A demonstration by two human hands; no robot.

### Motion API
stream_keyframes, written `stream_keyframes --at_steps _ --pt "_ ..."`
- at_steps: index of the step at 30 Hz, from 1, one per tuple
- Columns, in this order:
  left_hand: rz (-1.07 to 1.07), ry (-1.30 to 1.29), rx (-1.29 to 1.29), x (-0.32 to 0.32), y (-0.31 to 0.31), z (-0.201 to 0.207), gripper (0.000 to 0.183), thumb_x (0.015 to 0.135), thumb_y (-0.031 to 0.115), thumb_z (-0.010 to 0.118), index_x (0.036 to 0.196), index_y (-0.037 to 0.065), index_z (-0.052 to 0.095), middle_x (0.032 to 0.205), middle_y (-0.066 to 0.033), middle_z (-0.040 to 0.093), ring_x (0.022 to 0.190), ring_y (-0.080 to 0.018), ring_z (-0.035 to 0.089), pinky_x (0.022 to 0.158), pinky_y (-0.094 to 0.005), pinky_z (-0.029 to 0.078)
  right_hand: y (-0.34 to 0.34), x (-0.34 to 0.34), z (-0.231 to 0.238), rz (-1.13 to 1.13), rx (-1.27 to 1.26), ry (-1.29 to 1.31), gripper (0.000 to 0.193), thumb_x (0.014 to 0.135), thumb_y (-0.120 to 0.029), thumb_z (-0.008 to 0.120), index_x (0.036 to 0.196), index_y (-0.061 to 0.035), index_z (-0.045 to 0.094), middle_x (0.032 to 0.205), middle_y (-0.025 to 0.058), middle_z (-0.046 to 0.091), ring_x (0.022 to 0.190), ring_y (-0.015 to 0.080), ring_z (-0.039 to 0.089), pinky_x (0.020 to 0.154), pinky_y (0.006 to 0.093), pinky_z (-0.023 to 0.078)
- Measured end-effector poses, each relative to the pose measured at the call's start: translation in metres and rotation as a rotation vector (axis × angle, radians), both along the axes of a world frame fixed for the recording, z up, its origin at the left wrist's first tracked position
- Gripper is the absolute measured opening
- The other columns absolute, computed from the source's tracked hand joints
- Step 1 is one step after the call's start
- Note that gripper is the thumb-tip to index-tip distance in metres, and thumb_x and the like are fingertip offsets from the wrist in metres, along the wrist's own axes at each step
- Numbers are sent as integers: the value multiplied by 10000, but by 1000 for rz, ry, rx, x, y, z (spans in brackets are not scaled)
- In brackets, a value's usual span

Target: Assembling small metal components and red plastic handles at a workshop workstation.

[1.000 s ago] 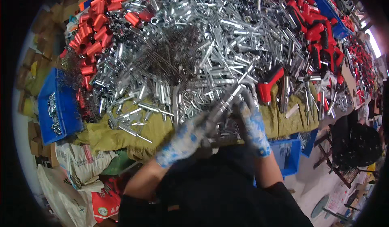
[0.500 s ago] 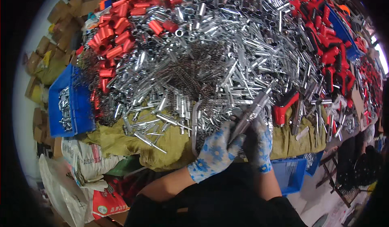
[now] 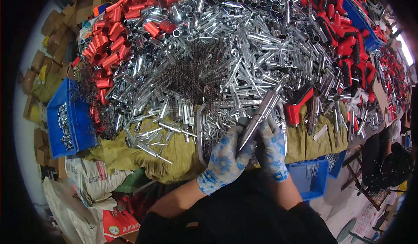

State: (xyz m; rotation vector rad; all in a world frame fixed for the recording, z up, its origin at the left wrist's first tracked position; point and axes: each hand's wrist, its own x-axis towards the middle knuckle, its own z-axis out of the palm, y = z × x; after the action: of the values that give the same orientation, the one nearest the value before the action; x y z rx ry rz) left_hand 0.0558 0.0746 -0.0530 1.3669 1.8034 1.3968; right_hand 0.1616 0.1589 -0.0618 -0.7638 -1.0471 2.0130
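A shiny metal tube assembly [image 3: 266,104] slants up and to the right in front of me, a thin rod showing at its far end. My left hand [image 3: 226,153], in a white glove with blue flowers, is closed around its near end. My right hand [image 3: 273,149], gloved alike, holds it from the right side, with some fingers hidden. Beyond the hands is a metal-rimmed tray [image 3: 200,133] of small metal parts. To the right of the tube lies a red and black handle [image 3: 299,105]. Dark coil springs [image 3: 191,78] are heaped farther off.
Loose silver metal parts [image 3: 252,39] cover the table, with red tubes [image 3: 111,39] at the left and red handles [image 3: 348,48] at the right. Blue bins [image 3: 80,113] stand on the left, far right and below right. Yellow-green sacking [image 3: 174,157] drapes the front edge. Another person [image 3: 387,161] is at the right.
The tube assembly and both hands have shifted slightly left in view, as has the whole scene. Both hands still hold the tube, which now shows more sharply.
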Motion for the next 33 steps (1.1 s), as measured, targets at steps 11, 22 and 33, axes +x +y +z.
stream_keyframes --at_steps 11,22,33 --pt "-168 739 -216 -53 -17 -23 205 849 221 619 1024 123 661 995 -74 647 817 -300 648 692 -393 531 -6 47 -4 -96 -428 -6 388 993 -379 462 1226 -71 500 921 71 598 666 132 590 472 230 492" --pt "17 576 -171 -49 -13 -15 189 844 148 610 1020 77 600 1079 -145 582 894 -355 622 747 -414 524 -36 31 -5 203 -218 -182 612 946 -224 542 1458 -35 266 1073 117 596 710 131 585 518 225 489" --pt "-147 777 -205 -45 -15 -27 275 807 184 662 1067 97 640 1056 -106 639 986 -300 615 819 -411 514 -38 33 -5 182 -207 -142 569 968 -170 483 1477 -52 255 1060 83 591 722 118 587 549 235 503"
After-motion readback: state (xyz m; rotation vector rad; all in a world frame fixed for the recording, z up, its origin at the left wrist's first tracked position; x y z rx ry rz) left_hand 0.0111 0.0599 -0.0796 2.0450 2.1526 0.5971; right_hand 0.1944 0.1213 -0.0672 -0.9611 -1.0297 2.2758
